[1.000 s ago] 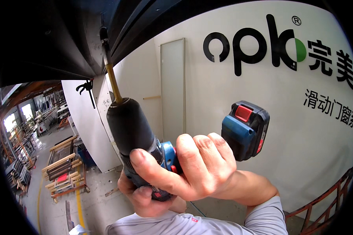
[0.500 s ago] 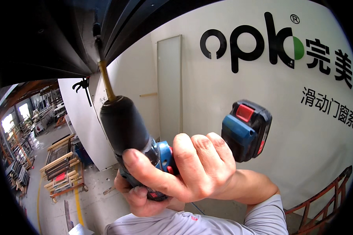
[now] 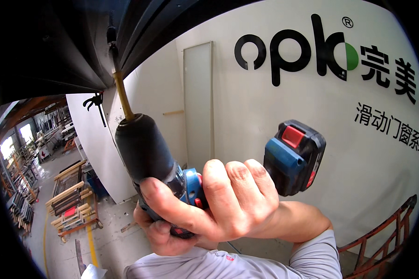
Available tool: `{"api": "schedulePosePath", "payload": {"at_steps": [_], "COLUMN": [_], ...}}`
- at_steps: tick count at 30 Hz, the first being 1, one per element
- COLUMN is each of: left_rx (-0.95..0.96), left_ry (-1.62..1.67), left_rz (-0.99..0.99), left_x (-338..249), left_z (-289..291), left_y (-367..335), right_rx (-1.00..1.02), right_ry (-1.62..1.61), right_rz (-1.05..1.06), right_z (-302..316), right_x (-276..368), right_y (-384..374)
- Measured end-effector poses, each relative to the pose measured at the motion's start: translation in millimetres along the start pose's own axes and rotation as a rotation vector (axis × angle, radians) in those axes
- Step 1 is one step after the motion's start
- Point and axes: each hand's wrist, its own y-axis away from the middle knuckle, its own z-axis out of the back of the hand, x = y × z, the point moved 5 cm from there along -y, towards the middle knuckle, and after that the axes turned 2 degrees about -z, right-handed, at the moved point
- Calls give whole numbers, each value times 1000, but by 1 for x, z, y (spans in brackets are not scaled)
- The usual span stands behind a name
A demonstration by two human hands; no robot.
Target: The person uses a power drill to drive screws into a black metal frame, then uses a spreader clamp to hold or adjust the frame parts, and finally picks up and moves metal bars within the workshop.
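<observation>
A blue and black cordless drill (image 3: 142,144) points up and to the left. Its brass-coloured bit (image 3: 122,95) reaches toward a dark profiled panel (image 3: 46,51) overhead; what the tip touches is too dark to make out. My right hand (image 3: 233,200) wraps the handle, knuckles up, and one digit lies along the drill body. The battery pack (image 3: 291,160), with a red button, sticks out to the right beyond my fingers. Lower down, my left hand (image 3: 165,239) curls around the drill's rear end, partly hidden behind my right hand and the tool.
A black clamp (image 3: 95,104) hangs by a white panel. The white wall (image 3: 246,116) on the right carries large black lettering, with a framed glass panel (image 3: 198,102) against it. Wooden strips (image 3: 72,204) lie stacked on a low rack. A rusty metal rail (image 3: 386,237) stands lower right.
The view has shifted slightly, so the background sits a little further left. The battery end has moved a touch to the right and down. Both hands keep their hold on the drill.
</observation>
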Motion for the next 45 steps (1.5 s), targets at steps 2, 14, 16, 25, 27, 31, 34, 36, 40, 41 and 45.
{"api": "schedulePosePath", "payload": {"at_steps": [2, 14, 16, 25, 27, 31, 34, 36, 40, 41, 45], "left_rx": [1, -15, 16, 250, 293, 500, 569, 622, 563, 627, 691], "left_ry": [23, 129, 172, 554, 676, 879, 588, 588, 754, 782, 704], "left_rz": [4, 43, 60, 387, 596, 824, 487, 618, 1043, 1034, 1019], "left_x": [0, -1, 4, 32, 38, 21, 17, 11, -10, -11, -17], "left_z": [-1, -7, -6, -3, 0, 5, 39, 44, 47, 46, 50], "left_y": [1, -2, -1, -1, 5, -12, -28, -39, -61, -74, -97], "right_rx": [1, -2, -7, -4, -61, -8, 8, 40, -76, -121, -233], "right_ry": [26, 99, 91, 110, 115, 104, 20, -30, -188, -250, -357], "right_rz": [13, 15, 2, -58, -98, -74, -35, -4, 73, 65, 48], "right_z": [0, 2, -1, 2, 4, 20, 24, 28, 27, 26, 7], "right_x": [1, 6, 5, 9, 9, 6, 16, 21, 22, 25, 30], "right_y": [-2, -11, -11, -17, -16, -4, 12, 21, 37, 37, 30]}}
